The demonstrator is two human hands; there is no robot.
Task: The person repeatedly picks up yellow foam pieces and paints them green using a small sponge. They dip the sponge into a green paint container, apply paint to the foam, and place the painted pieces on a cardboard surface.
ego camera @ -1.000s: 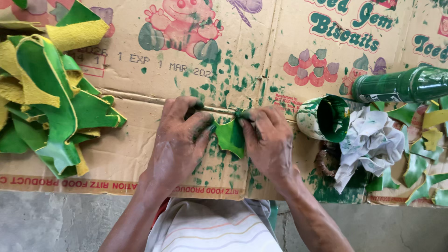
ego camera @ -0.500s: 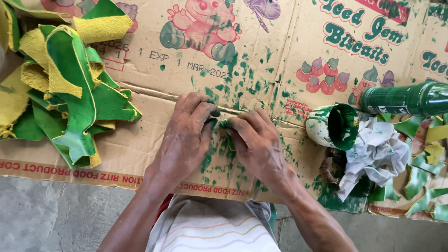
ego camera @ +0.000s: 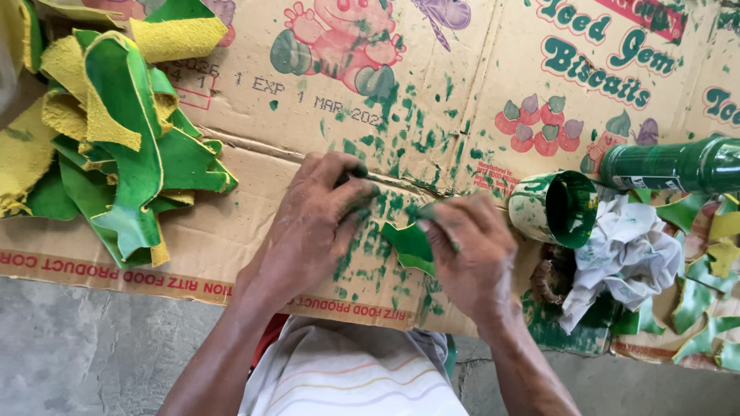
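Green paint smears cover the flattened cardboard sheet [ego camera: 254,231] that lies on the grey concrete floor [ego camera: 92,347] & serves as work surface. Right hand [ego camera: 470,254] pinches a small green leather piece [ego camera: 408,245] w/ fingers [ego camera: 435,231] closed on its upper edge, the piece held just above the cardboard, near centre of the sheet. Left hand [ego camera: 316,223] sits just beside it, to the left, fingers curled shut around a small dark tool [ego camera: 356,172] whose tip shows by the thumb; can't tell what kind of tool. Hands are close but not touching. To the right of the right hand, almost touching it, a paint-stained cup [ego camera: 555,208] lies tipped on its side, mouth facing right, inside coated dark green. Beyond it a green bottle [ego camera: 671,164] lies on its side. Below the cup, a crumpled white rag [ego camera: 624,254], w/ more green & yellow scraps [ego camera: 709,300] at the far right edge. At far left, well apart from both hands, a heap of green-and-yellow cut pieces [ego camera: 116,146] rests on the cardboard. Striped pale shirt [ego camera: 347,377] shows at bottom centre.
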